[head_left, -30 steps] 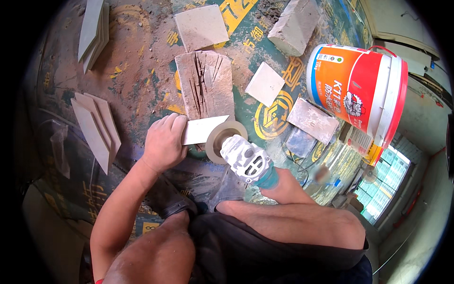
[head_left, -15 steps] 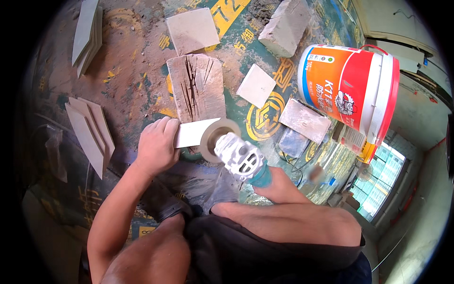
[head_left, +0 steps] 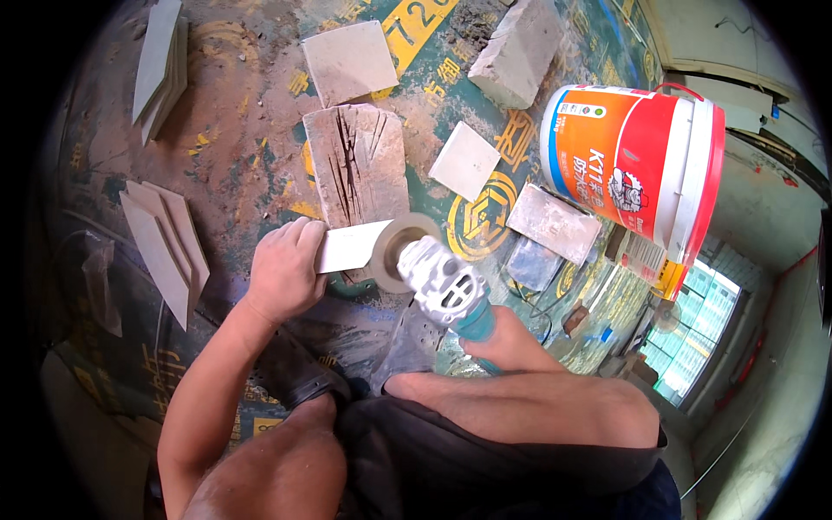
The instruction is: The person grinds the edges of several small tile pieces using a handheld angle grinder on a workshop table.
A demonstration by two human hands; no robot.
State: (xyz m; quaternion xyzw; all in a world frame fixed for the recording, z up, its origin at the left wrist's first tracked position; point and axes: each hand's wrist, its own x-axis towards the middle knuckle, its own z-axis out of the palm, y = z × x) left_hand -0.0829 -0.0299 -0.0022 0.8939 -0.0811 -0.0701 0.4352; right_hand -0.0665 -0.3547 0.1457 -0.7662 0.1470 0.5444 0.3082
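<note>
My left hand (head_left: pixel 288 267) is closed on the left end of a narrow white tile strip (head_left: pixel 351 246), which is held near the scored block. My right hand (head_left: pixel 511 340) is wrapped round the teal body of an angle grinder (head_left: pixel 444 282) with a white, dusty head. Its round disc (head_left: pixel 381 256), blurred as if spinning, meets the strip's right end. Just beyond the strip lies a pale block (head_left: pixel 357 160) with dark grooves cut into its top.
Beyond the block lie a square tile (head_left: pixel 349 62), a smaller tile (head_left: pixel 465 161) and a thick block (head_left: pixel 516 54). Tile stacks (head_left: pixel 160 74) (head_left: pixel 166 247) stand at the left. A large orange, red and white bucket (head_left: pixel 633 165) is at the right, near a dusty brick (head_left: pixel 555 224). My shoes (head_left: pixel 407 347) are close below.
The grinder has shifted slightly to the right relative to the strip, whose right end now looks slanted. Both hands keep their grip, and the whole view has moved a little.
</note>
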